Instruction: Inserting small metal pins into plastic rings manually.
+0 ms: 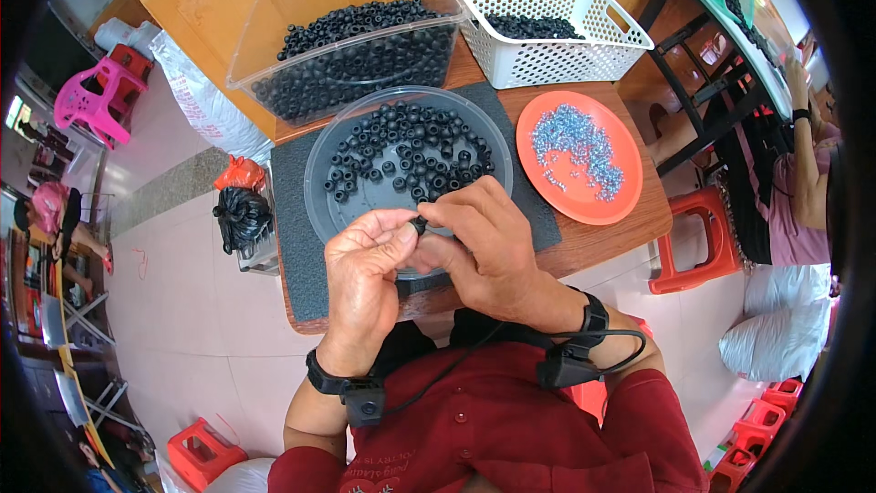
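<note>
We pinch one black ring [419,225] between both hands, left hand [365,260] and right hand [484,246] meeting fingertip to fingertip over the near rim of the grey dish [319,192], each equally close.

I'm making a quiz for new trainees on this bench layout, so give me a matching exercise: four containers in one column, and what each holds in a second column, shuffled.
Containers:
1. orange plate
2. white perforated basket
3. clear rectangular bin
4. round grey tray

Contents:
A. a deep heap of black ring-shaped parts, filling much of it
B. a scatter of small silvery-blue pieces
C. a loose single layer of black rings, right in front of the hands
D. a thin layer of black parts seen over a latticed wall

Pairs: 1-B, 2-D, 3-A, 4-C
</note>
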### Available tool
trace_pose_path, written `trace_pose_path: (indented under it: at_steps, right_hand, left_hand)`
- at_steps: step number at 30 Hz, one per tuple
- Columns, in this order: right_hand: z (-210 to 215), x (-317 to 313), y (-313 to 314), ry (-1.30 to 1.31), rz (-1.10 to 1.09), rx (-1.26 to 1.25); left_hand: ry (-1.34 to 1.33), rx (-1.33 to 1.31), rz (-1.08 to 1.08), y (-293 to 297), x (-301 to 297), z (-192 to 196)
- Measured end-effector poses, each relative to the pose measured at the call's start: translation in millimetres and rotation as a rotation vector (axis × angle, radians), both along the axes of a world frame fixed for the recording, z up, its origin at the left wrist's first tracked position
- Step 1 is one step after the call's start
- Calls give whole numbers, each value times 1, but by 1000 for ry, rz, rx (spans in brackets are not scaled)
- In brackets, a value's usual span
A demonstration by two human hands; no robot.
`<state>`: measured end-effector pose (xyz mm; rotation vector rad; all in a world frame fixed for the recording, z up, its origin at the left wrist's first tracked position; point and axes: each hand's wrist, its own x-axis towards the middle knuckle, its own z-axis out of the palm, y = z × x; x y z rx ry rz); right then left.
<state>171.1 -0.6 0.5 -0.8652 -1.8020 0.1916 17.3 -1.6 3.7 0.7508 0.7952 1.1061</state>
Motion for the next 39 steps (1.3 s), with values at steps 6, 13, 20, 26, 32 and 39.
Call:
trace_pose_path:
  at_steps: [6,13,20,26,32,39]
  right_hand:
    - [-8,-7,1,-27,-129,95]
    - [-14,-3,3,-4,-105,100]
    - [-13,-1,5,44,-49,89]
    - [-11,2,9,45,6,120]
    - [-13,0,11,36,20,167]
    - [-15,2,12,8,46,177]
  left_hand:
    - [-28,-7,20,0,5,4]
    - [-72,-65,-43,2,1,4]
    - [10,-11,-82,4,-1,1]
    - [7,37,-45,1,4,4]
    - [10,35,-31,2,6,3]
    - [0,15,-57,2,5,0]
